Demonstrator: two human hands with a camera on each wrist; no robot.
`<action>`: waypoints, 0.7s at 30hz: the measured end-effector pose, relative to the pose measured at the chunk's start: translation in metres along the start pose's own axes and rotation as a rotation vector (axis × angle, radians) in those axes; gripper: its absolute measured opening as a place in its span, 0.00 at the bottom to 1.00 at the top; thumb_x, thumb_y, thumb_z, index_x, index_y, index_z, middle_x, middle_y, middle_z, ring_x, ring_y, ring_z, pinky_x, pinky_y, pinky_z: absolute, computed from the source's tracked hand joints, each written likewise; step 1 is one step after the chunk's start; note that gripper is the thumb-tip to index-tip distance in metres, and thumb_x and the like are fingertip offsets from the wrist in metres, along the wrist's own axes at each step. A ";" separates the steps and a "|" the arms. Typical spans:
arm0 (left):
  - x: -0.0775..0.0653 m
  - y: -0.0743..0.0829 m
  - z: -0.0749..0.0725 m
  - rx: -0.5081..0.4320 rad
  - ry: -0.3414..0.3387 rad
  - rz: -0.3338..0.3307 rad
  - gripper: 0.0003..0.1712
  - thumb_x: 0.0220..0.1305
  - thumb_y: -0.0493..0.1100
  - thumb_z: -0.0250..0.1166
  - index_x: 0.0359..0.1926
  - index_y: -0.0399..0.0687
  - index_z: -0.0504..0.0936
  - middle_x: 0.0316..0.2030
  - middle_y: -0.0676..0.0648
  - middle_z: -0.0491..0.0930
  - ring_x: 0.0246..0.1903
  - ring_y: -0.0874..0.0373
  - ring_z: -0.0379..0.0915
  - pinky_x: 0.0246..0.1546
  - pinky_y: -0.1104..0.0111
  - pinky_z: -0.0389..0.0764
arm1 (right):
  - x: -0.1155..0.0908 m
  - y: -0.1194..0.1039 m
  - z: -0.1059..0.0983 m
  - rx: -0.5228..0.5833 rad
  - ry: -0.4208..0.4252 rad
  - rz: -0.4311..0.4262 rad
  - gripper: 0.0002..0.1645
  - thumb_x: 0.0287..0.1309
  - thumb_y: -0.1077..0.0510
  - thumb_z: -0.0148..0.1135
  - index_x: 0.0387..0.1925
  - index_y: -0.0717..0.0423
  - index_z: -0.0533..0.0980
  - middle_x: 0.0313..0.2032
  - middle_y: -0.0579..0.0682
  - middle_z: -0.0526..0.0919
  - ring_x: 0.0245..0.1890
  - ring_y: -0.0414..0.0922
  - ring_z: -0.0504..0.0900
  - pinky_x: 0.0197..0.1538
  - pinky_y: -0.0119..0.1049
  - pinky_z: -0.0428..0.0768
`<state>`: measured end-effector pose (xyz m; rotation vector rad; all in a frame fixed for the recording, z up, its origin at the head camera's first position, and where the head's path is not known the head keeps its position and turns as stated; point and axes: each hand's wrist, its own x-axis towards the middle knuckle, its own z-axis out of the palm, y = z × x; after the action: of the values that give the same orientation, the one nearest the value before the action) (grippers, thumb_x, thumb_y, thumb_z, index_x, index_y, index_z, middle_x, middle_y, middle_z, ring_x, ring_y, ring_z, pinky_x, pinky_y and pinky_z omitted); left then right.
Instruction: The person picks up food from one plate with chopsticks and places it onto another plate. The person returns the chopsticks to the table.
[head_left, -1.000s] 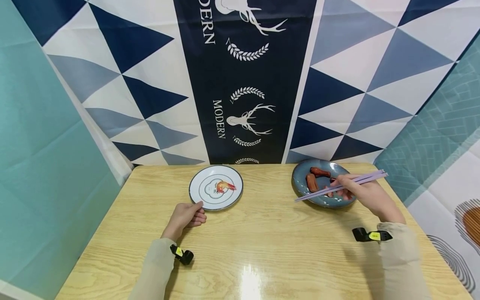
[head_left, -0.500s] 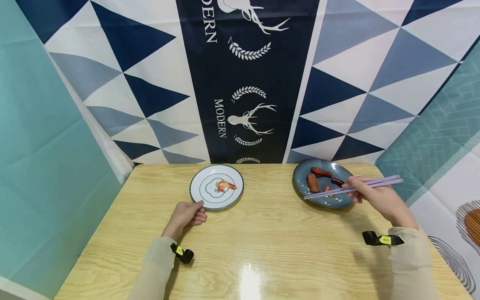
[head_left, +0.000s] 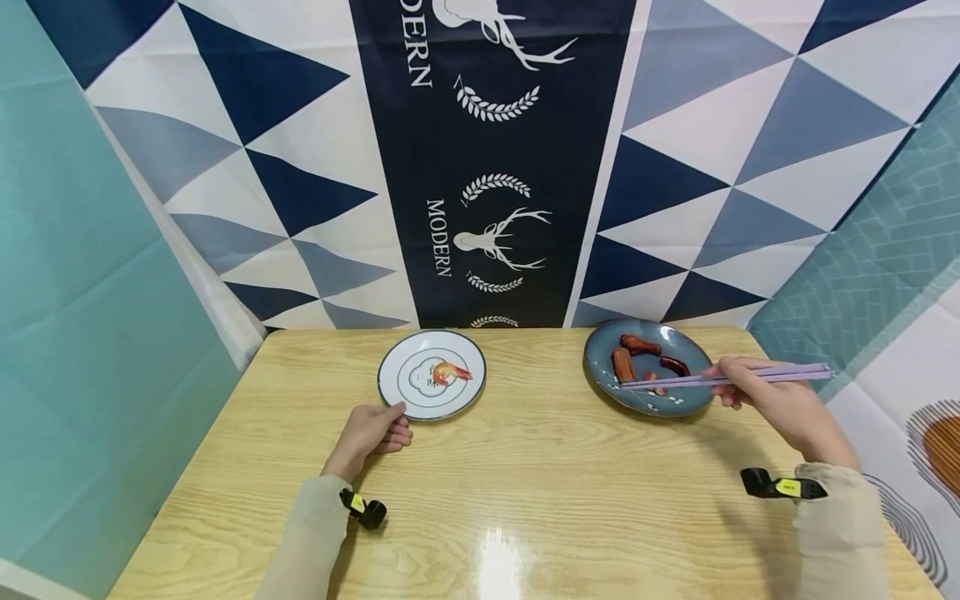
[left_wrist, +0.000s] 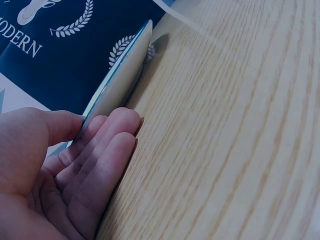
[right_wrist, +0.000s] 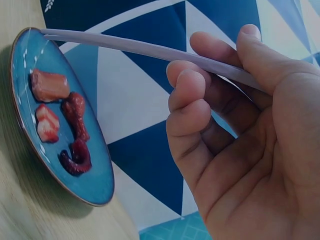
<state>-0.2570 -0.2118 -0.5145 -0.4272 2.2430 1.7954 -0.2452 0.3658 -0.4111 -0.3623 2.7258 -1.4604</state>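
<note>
My left hand (head_left: 372, 429) pinches the near rim of a white plate (head_left: 405, 367) with a dark edge, thumb on top and fingers below, as the left wrist view shows. A shrimp (head_left: 451, 372) lies on that plate. On the right, my right hand (head_left: 783, 408) holds a pair of lilac chopsticks (head_left: 787, 372), their tips over the near left part of a blue plate (head_left: 677, 343). That plate carries a brown sausage-like chunk (right_wrist: 50, 86), a small drumstick (right_wrist: 75, 112), a dark curved piece (right_wrist: 77, 159) and a red-and-white piece (right_wrist: 47, 123). Nothing sits between the chopstick tips.
Both plates stand near the back edge of a wooden table (head_left: 510, 467), apart from each other. A patterned cloth (head_left: 495, 167) hangs right behind it, with a teal sheet (head_left: 112, 333) on the left side. A black wrist camera (head_left: 780, 485) sits on each sleeve.
My right hand has drawn right with the chopsticks, uncovering more of the blue plate and its food. The chopsticks now lie flatter. My left hand stays at the white plate.
</note>
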 end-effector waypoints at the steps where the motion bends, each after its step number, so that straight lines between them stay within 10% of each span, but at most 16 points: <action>1: 0.000 0.000 0.000 0.000 0.000 0.001 0.23 0.75 0.53 0.61 0.38 0.35 0.85 0.27 0.45 0.88 0.24 0.60 0.86 0.29 0.71 0.89 | -0.001 0.001 -0.001 0.008 -0.001 -0.007 0.27 0.82 0.49 0.45 0.51 0.69 0.79 0.31 0.44 0.85 0.30 0.44 0.80 0.34 0.30 0.80; 21: 0.000 0.000 0.000 -0.005 -0.003 -0.007 0.24 0.75 0.54 0.61 0.37 0.35 0.86 0.27 0.45 0.88 0.24 0.60 0.86 0.29 0.71 0.89 | -0.020 0.021 -0.019 0.134 0.059 -0.053 0.19 0.82 0.56 0.45 0.50 0.61 0.82 0.34 0.42 0.87 0.31 0.38 0.83 0.33 0.29 0.82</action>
<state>-0.2569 -0.2122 -0.5148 -0.4330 2.2328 1.7974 -0.2320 0.3970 -0.4191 -0.3955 2.6630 -1.6828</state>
